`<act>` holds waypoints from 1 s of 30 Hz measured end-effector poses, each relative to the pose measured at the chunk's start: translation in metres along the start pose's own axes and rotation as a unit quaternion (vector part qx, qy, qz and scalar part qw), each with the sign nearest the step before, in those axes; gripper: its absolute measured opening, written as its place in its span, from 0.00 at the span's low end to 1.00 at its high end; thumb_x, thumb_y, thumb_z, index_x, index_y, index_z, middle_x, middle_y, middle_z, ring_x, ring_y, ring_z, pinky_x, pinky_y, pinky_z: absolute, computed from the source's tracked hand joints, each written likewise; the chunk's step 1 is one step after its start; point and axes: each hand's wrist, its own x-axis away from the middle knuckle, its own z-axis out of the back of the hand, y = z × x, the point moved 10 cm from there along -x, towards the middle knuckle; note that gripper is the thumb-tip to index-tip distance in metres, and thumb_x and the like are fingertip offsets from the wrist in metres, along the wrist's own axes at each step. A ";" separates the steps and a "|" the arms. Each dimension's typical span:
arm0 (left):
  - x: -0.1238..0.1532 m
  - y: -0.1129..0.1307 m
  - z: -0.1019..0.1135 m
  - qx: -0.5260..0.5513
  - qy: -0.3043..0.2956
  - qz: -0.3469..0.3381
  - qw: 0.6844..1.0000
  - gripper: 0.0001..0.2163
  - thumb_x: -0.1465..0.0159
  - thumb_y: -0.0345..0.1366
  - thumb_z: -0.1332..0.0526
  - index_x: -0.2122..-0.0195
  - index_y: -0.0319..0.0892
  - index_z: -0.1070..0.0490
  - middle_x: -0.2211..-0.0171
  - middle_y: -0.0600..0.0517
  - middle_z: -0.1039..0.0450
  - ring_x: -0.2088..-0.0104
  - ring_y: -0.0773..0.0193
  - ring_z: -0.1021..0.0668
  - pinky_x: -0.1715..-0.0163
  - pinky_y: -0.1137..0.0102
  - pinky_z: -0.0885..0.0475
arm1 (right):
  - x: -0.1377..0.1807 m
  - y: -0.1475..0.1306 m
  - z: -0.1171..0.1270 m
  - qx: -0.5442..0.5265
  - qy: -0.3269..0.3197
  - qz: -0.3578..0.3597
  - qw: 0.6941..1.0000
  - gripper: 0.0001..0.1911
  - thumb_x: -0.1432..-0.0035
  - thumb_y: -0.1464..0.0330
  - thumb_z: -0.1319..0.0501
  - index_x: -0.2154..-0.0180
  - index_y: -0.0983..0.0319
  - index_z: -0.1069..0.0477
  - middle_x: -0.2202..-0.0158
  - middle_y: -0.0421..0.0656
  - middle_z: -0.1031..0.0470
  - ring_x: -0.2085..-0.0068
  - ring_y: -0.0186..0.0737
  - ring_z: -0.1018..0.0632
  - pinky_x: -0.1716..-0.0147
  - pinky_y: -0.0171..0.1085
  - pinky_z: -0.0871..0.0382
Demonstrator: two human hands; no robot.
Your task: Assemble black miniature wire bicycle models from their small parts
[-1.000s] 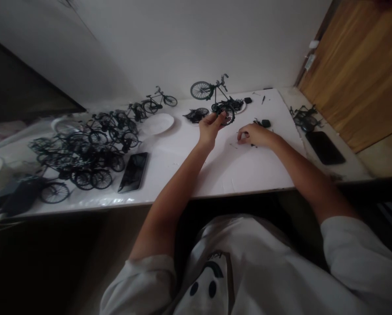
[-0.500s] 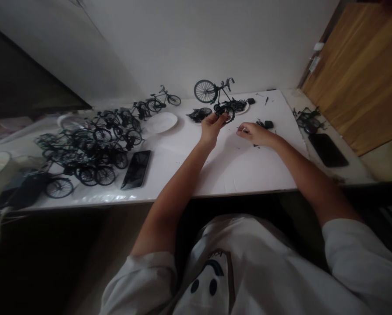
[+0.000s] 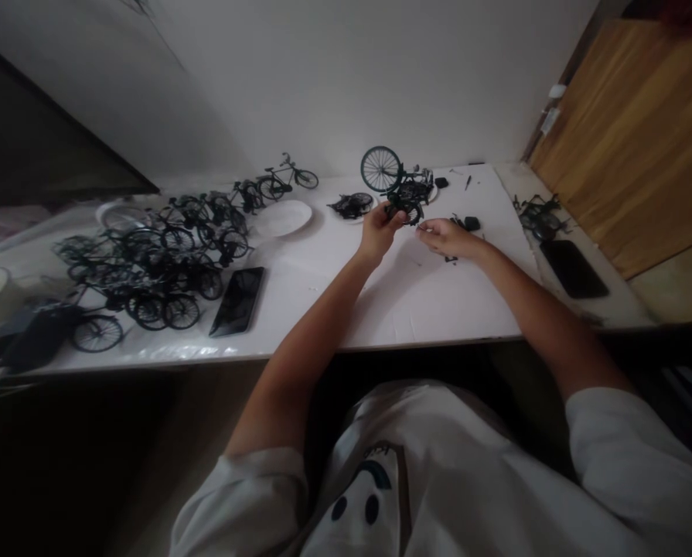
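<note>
My left hand [image 3: 379, 230] is closed on a small black model bicycle [image 3: 381, 169], gripping it by its lower wheel. The other wheel points up toward the wall, so the bicycle is tilted. Close to that lower wheel, my right hand [image 3: 447, 237] has its fingers pinched together; what is between them is too small to make out. Behind the held bicycle, dark parts [image 3: 420, 189] lie heaped on a white plate and partly merge with its outline. More black parts [image 3: 351, 205] sit on a plate just left of it.
Many finished-looking model bicycles [image 3: 165, 267] crowd the left of the white table. An empty white plate [image 3: 284, 218] and a phone [image 3: 237, 302] lie beside them. At the right edge are another dark phone [image 3: 574, 268], bicycle parts [image 3: 540, 216] and a wooden board [image 3: 635, 147].
The model bicycle has been tipped and turned, its handlebars now lower against the heap of parts. My right hand has come nearer to the lower wheel.
</note>
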 end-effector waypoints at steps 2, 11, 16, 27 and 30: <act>0.001 -0.001 0.000 -0.006 0.001 0.009 1.000 0.13 0.39 0.41 0.21 0.64 0.44 0.24 0.65 0.52 0.21 0.61 0.63 0.18 0.51 0.65 0.23 | -0.001 0.001 0.001 0.000 0.007 -0.001 1.000 0.16 0.29 0.54 0.31 0.61 0.59 0.30 0.83 0.28 0.44 0.82 0.29 0.47 0.83 0.31 0.58; 0.002 -0.003 -0.003 0.015 -0.011 0.009 1.000 0.16 0.41 0.43 0.19 0.64 0.43 0.24 0.66 0.52 0.21 0.62 0.64 0.18 0.50 0.64 0.20 | -0.003 0.000 0.002 -0.042 0.021 0.015 0.999 0.17 0.28 0.55 0.32 0.63 0.57 0.33 0.81 0.27 0.48 0.82 0.29 0.50 0.83 0.33 0.58; 0.001 -0.004 -0.001 0.019 -0.009 0.008 1.000 0.18 0.43 0.45 0.19 0.63 0.43 0.24 0.63 0.51 0.19 0.62 0.63 0.18 0.49 0.62 0.20 | -0.003 0.003 -0.001 -0.046 0.001 0.006 0.999 0.16 0.29 0.55 0.31 0.61 0.58 0.31 0.81 0.26 0.49 0.82 0.29 0.50 0.83 0.33 0.59; 0.002 -0.005 0.000 0.019 -0.007 0.033 0.999 0.21 0.44 0.47 0.18 0.59 0.42 0.22 0.58 0.47 0.16 0.58 0.61 0.16 0.43 0.58 0.19 | -0.002 -0.003 0.002 -0.034 0.029 0.011 0.999 0.21 0.33 0.50 0.28 0.63 0.57 0.33 0.81 0.27 0.49 0.81 0.29 0.50 0.82 0.33 0.58; 0.001 -0.006 0.002 0.019 -0.008 0.034 0.999 0.21 0.44 0.49 0.18 0.59 0.43 0.22 0.58 0.47 0.15 0.58 0.61 0.15 0.43 0.57 0.19 | -0.002 -0.002 0.003 -0.031 0.037 0.012 0.999 0.21 0.32 0.50 0.29 0.63 0.57 0.33 0.81 0.27 0.49 0.80 0.29 0.49 0.81 0.32 0.57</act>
